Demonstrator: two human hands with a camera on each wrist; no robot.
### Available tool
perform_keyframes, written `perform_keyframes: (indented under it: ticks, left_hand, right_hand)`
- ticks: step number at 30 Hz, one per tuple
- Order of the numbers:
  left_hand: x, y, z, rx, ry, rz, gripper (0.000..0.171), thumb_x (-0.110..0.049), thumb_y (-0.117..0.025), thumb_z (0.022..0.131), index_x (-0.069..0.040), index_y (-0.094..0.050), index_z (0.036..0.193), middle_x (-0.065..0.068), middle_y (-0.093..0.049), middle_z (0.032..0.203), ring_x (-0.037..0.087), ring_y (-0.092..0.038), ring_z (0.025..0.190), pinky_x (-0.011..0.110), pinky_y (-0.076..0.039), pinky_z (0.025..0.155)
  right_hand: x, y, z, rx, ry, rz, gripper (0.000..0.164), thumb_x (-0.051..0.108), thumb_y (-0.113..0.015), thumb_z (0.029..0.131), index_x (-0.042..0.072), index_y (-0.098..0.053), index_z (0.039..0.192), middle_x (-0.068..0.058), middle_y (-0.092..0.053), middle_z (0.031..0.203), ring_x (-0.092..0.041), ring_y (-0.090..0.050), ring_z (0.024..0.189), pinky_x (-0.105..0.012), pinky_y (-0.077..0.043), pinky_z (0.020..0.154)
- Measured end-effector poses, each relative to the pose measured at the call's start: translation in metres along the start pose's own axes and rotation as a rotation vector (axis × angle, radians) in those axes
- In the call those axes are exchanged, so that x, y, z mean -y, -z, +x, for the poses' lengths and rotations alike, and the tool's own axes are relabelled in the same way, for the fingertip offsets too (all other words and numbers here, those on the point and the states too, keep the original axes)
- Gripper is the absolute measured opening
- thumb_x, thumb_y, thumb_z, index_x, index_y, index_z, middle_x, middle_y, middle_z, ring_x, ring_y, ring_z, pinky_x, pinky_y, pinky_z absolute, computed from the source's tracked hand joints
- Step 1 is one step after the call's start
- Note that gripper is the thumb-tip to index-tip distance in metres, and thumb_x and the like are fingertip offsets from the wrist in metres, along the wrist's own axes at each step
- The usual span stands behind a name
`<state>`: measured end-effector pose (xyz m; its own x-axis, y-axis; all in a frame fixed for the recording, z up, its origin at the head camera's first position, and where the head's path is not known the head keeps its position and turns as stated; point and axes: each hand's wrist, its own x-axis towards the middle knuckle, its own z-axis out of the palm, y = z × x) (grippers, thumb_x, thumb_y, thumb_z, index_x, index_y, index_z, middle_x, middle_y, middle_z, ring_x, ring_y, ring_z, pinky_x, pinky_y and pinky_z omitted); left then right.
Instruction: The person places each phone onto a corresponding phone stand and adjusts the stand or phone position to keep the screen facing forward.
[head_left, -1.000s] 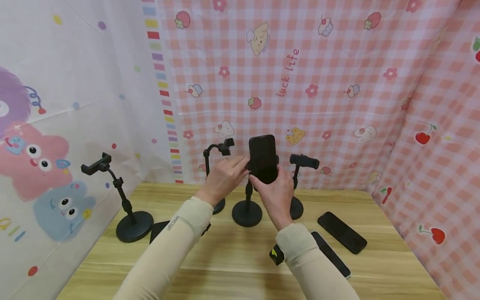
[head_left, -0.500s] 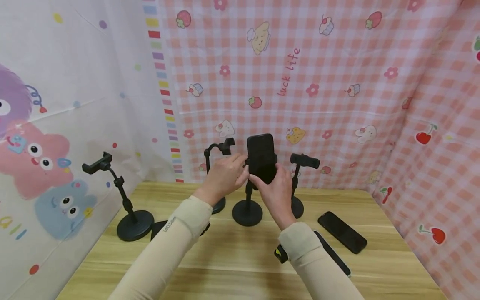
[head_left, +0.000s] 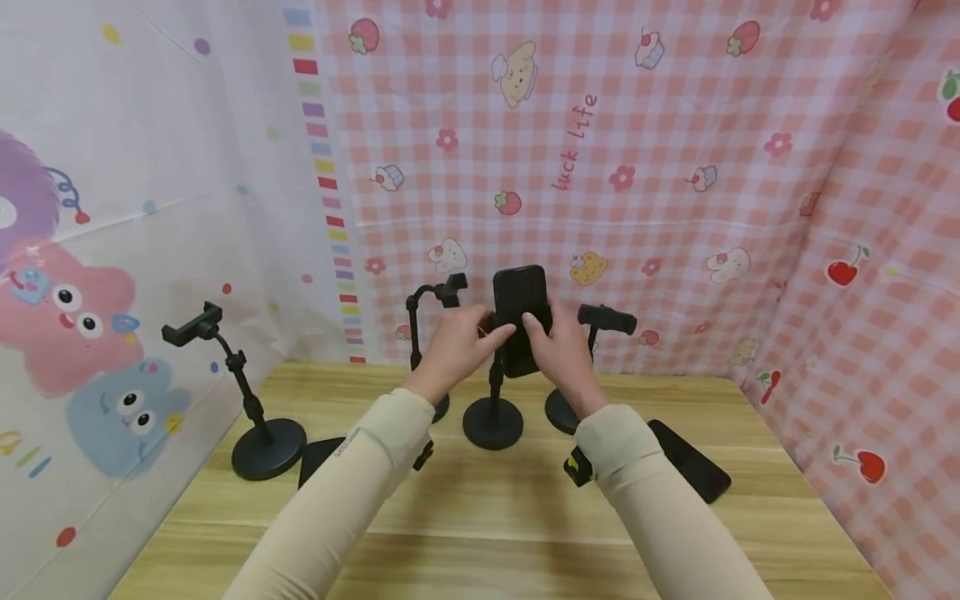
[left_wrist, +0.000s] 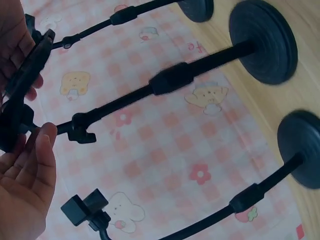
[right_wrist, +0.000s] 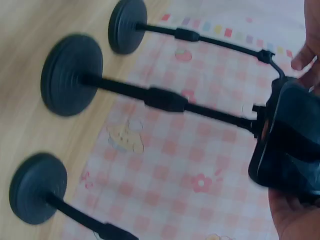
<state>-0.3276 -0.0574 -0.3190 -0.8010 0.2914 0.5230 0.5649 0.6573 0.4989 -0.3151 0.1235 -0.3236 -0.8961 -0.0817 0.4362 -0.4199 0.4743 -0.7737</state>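
Note:
A black smartphone (head_left: 520, 287) stands upright at the head of the middle phone stand (head_left: 492, 423), its dark face toward me. My left hand (head_left: 456, 348) pinches the clamp at the phone's left side, with the thumb reaching over the lower front edge. My right hand (head_left: 564, 357) grips the phone's right side, thumb on its face and fingers behind. In the left wrist view, the left hand's fingers (left_wrist: 42, 150) curl at the clamp beside the stand's neck. The phone (right_wrist: 295, 135) hides most of the clamp in the right wrist view.
Further black stands flank the middle one: one at far left (head_left: 270, 448), one behind my left hand (head_left: 448, 290), one behind my right (head_left: 607, 319). Another phone (head_left: 690, 462) lies on the wooden table at right. A dark flat object (head_left: 318, 457) lies partly under the left sleeve.
My right hand has shifted up along the phone, its thumb now on the face. The left thumb has come over the phone's lower front. The right sleeve now covers one phone on the table.

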Motion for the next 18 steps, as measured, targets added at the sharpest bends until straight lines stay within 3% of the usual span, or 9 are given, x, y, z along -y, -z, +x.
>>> perform_keyframes:
  ticks: [4, 8, 12, 18]
  left_hand:
    - [0.003, 0.002, 0.003, 0.039, 0.067, -0.099, 0.031, -0.035, -0.056, 0.102, -0.005, -0.063, 0.107, 0.005, -0.063, 0.086, 0.018, -0.06, 0.074, 0.034, -0.049, 0.065]
    - [0.01, 0.005, 0.004, 0.073, 0.142, -0.212, 0.032, -0.032, -0.051, 0.105, -0.005, -0.059, 0.119, 0.009, -0.061, 0.093, 0.023, -0.057, 0.079, 0.037, -0.046, 0.07]
    - [0.015, 0.007, 0.006, 0.085, 0.187, -0.301, 0.032, -0.033, -0.051, 0.105, -0.008, -0.058, 0.124, 0.009, -0.061, 0.102, 0.025, -0.055, 0.086, 0.038, -0.044, 0.075]
    - [0.019, 0.007, 0.009, 0.054, 0.195, -0.355, 0.032, -0.034, -0.055, 0.103, -0.008, -0.062, 0.12, 0.009, -0.063, 0.099, 0.025, -0.055, 0.082, 0.036, -0.044, 0.072]
  right_hand:
    - [0.003, 0.007, 0.01, 0.09, -0.05, -0.03, 0.039, 0.037, -0.051, 0.104, 0.014, -0.054, 0.135, -0.01, -0.065, 0.117, -0.026, -0.065, 0.102, -0.046, -0.053, 0.085]
    - [0.003, 0.009, 0.015, 0.145, -0.087, -0.046, 0.042, 0.036, -0.051, 0.104, 0.014, -0.052, 0.139, -0.011, -0.063, 0.123, -0.028, -0.061, 0.11, -0.047, -0.051, 0.089]
    - [0.001, 0.007, 0.018, 0.156, -0.084, 0.025, 0.043, 0.031, -0.051, 0.105, 0.012, -0.05, 0.144, -0.012, -0.061, 0.125, -0.027, -0.059, 0.114, -0.046, -0.05, 0.093]
    - [-0.005, 0.001, 0.021, 0.159, -0.084, 0.165, 0.042, 0.027, -0.052, 0.105, 0.009, -0.051, 0.142, -0.013, -0.063, 0.122, -0.026, -0.062, 0.111, -0.043, -0.05, 0.094]
